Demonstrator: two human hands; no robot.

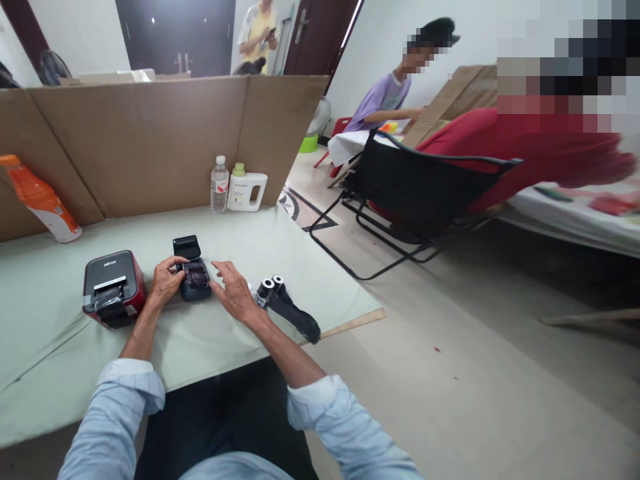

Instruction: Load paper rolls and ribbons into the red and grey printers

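A small dark case (199,291) lies on the table with its lid (187,247) raised, and a shiny, dark wrapped piece (195,274) sits inside it. My left hand (167,281) grips the left edge of this case, thumb and index finger near the wrapped piece. On the other side, my right hand (234,292) is held with fingers apart, its fingertips near the case's right edge. To the left of my left hand stands a boxy black and red machine, apparently a label printer (114,283). Two black rolls with white cores (273,283), trailing a black band (295,315), lie beside my right wrist.
Cardboard panels (150,143) wall off the table's back. Before them stand a clear water bottle (219,185), a white jug (247,192) and a leaning orange-and-white bottle (43,200). A black folding chair (400,193) with a person in red is to the right; others are farther back.
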